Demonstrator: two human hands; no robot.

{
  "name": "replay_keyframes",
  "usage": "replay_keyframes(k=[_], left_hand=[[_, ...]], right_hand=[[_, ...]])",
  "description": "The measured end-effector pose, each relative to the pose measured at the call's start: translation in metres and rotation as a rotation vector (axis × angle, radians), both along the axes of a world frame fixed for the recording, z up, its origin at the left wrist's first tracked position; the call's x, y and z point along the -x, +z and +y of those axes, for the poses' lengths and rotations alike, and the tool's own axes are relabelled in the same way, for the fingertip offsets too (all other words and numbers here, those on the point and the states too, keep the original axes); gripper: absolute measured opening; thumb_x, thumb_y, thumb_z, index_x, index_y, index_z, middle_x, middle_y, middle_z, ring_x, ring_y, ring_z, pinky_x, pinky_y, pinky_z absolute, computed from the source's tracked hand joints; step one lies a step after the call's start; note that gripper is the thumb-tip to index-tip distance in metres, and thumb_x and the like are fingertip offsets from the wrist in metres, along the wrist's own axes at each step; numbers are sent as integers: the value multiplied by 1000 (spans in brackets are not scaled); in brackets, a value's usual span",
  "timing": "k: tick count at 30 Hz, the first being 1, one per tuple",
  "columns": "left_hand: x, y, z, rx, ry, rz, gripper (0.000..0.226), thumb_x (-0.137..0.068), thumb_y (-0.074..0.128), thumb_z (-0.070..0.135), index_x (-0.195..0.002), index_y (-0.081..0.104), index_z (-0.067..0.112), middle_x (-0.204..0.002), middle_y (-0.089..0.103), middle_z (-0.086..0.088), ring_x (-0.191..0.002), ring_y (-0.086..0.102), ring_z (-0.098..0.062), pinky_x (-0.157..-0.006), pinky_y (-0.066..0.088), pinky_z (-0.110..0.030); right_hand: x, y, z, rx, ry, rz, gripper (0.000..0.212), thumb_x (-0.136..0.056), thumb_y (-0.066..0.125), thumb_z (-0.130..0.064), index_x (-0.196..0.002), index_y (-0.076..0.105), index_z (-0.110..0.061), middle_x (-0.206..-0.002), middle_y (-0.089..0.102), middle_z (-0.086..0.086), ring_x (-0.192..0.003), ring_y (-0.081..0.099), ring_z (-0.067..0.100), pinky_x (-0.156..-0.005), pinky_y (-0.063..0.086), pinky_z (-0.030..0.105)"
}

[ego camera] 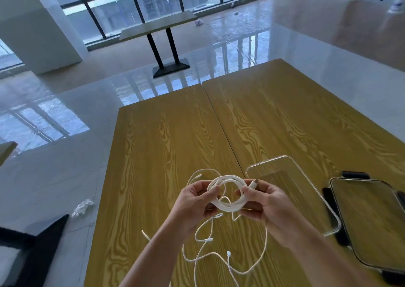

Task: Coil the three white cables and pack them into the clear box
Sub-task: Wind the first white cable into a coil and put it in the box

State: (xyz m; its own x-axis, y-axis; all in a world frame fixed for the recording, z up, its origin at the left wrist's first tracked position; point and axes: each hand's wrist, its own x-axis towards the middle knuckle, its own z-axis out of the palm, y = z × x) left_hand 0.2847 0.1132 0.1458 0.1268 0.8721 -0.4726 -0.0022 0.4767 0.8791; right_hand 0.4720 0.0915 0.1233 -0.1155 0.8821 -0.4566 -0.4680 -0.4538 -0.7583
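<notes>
A white cable wound into a flat coil point(228, 206) is held above the wooden table between both hands. My left hand point(192, 201) grips the coil's left side. My right hand point(265, 203) pinches its right side, and the cable's plug end point(254, 184) sticks up past the fingers. Loose white cables point(210, 240) lie tangled on the table below and between my forearms. The clear box point(274, 166) stands open on the table just right of my right hand; nothing shows inside it.
The box's clear lid point(370, 221) with dark clips lies at the table's right edge. The yellow wooden table point(166, 146) is made of two tops joined by a seam. A dark chair point(43, 240) stands at lower left, with crumpled white paper point(83, 206) on the floor.
</notes>
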Motion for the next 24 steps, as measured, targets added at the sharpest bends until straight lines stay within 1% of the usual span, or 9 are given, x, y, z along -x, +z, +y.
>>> replay_keyframes(k=[3, 5, 7, 10, 12, 16, 19, 22, 24], left_hand=[[-20, -12, 14, 61, -93, 51, 18, -89, 70, 18, -105, 71, 9, -82, 73, -4, -74, 70, -17, -73, 58, -34], [-32, -19, 23, 86, -133, 74, 21, -89, 72, 19, -107, 71, 9, -86, 73, -5, -77, 70, -17, -71, 56, -33], [-49, -27, 31, 114, -164, 80, 22, -88, 73, 20, -107, 71, 8, -85, 73, -5, -75, 70, -16, -68, 56, -29], [-75, -36, 41, 170, -165, 53, 24, -86, 74, 17, -107, 69, 5, -82, 72, -5, -69, 69, -14, -63, 56, -26], [-93, -42, 47, 211, -150, 32, 25, -87, 74, 14, -108, 67, 3, -82, 72, -7, -66, 70, -13, -59, 55, -24], [-122, -53, 56, 279, -86, -8, 28, -91, 69, 16, -115, 64, 1, -87, 74, -8, -68, 71, -13, -57, 55, -22], [-140, -64, 64, 347, -45, 36, 27, -96, 63, 26, -113, 65, 6, -83, 73, -5, -66, 69, -14, -53, 54, -24], [-156, -76, 74, 406, -12, 80, 24, -97, 62, 24, -113, 65, 7, -92, 74, -7, -70, 70, -17, -51, 53, -24], [-165, -83, 82, 430, -12, 114, 20, -96, 63, 20, -107, 69, 5, -92, 74, -8, -74, 70, -18, -52, 54, -25]], right_hand=[[-23, -16, -5, 57, -51, 85, 45, -73, 72, -11, -116, 64, -1, -94, 76, 18, -80, 75, 28, -67, 62, 39], [-34, -23, -8, 68, -93, 120, 49, -71, 71, -10, -118, 63, -1, -94, 75, 19, -81, 75, 29, -69, 63, 40], [-46, -31, -12, 73, -162, 125, 44, -74, 70, -8, -117, 62, -2, -93, 75, 20, -81, 75, 29, -70, 64, 39], [-58, -41, -15, 94, -282, 89, 26, -88, 64, -2, -114, 61, -3, -90, 77, 17, -83, 76, 28, -74, 64, 39], [-65, -50, -15, 136, -381, 92, 20, -92, 61, -1, -112, 61, -4, -90, 77, 16, -84, 76, 27, -74, 63, 39], [-75, -66, -9, 187, -520, 101, 18, -94, 60, 0, -112, 61, -3, -88, 76, 14, -81, 76, 24, -68, 62, 34], [-80, -78, -2, 219, -575, 97, 19, -95, 61, -1, -114, 60, -4, -98, 73, 17, -85, 75, 25, -69, 63, 35], [-83, -90, 6, 266, -624, 58, 19, -94, 63, -2, -113, 60, -4, -105, 71, 21, -91, 74, 28, -72, 62, 36], [-83, -98, 12, 292, -664, 33, 16, -93, 64, -3, -109, 59, -2, -107, 69, 23, -93, 72, 30, -73, 61, 37]])
